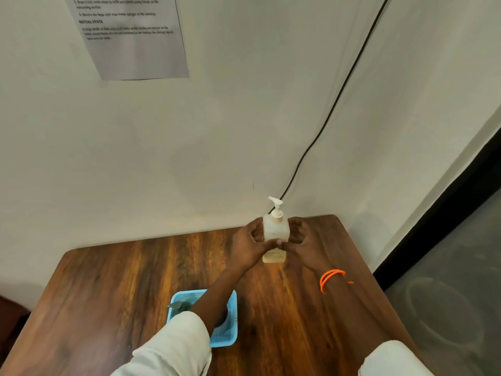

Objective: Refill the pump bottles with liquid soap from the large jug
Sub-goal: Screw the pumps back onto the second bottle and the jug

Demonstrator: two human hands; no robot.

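A cream pump bottle (pixel 275 229) with a white pump head stands upright near the far right corner of the wooden table (pixel 113 289). My left hand (pixel 250 241) grips its left side and my right hand (pixel 298 236) grips its right side, thumbs meeting across the front. The lower part of the bottle shows below my fingers. A blue mesh basket (pixel 227 335) lies nearer to me, partly under my left forearm, with a grey pump head (pixel 179 305) showing inside it. The large jug is not in view.
The table stands against a white wall with a printed sheet (pixel 130 36) taped up. A black cable (pixel 325 112) runs down the wall behind the bottle. Right of the table lies grey floor (pixel 447 308) with a black skirting strip.
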